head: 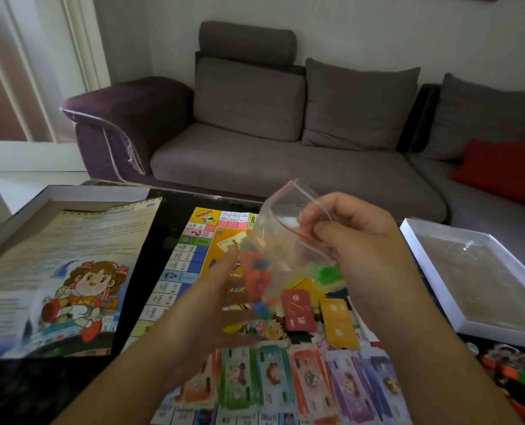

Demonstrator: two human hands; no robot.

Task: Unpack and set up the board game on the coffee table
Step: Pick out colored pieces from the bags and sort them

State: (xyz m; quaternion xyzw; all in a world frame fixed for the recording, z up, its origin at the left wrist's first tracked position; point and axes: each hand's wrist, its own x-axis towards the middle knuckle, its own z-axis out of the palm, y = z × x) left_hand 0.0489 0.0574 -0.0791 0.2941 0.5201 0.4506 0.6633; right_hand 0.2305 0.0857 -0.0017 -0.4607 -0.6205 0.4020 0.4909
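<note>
At the far left we see the box lid [19, 216] lying open side up on the dark coffee table [40, 391], with a printed rules sheet [71, 271] showing a cartoon girl resting in and over it. Next comes the game board [190, 256], spread flat on the table, its edge squares running away from us. Our left hand [212, 289] is above the board, blurred, fingers straight and spread under the plastic bag [282, 237]; we cannot tell whether it touches the bag. A row of paper money [301, 381] lies along the board's near edge. A red card deck [298, 309] and a yellow card deck [339, 323] sit on the board's middle, just beside each other. Our right hand [362, 240] pinches the clear bag by its red zip edge, holding it tilted above the board; orange, blue and green pieces [258, 277] show inside. At the right the white box tray [432, 271] rests on the table, and behind everything stands the grey sofa [270, 154] with a red cushion [503, 167].
</note>
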